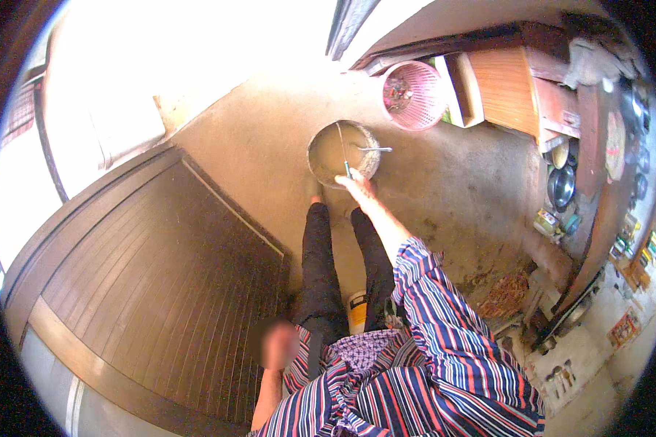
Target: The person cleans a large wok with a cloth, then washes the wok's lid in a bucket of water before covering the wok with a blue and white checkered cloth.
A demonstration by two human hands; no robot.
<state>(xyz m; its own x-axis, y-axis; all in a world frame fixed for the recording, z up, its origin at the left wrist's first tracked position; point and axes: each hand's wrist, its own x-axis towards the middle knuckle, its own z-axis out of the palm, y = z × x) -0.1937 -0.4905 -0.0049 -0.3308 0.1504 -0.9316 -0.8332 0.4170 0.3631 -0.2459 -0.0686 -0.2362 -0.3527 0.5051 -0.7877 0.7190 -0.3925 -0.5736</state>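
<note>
In front of my feet stands a round pot (pixel 333 150) holding a cloudy, beige liquid. My right hand (pixel 359 187) grips the teal handle of a long, thin utensil (pixel 343 143), whose far end reaches across the pot; its exact kind is unclear. A metal spoon or ladle (pixel 373 148) lies over the pot's right rim, its inner end in the liquid. My left hand (pixel 279 344) is raised beside my lap, close to a slatted wooden door (pixel 197 262). Blur covers that hand, so its fingers cannot be made out.
Beyond the pot, a pink plastic basket (pixel 415 104) with small scraps inside stands beside an open box (pixel 464 93) and a wooden cabinet (pixel 500 90). Dark metal bowls (pixel 561 187) sit on a shelf at right. A yellow-and-white container (pixel 357 311) is between my legs.
</note>
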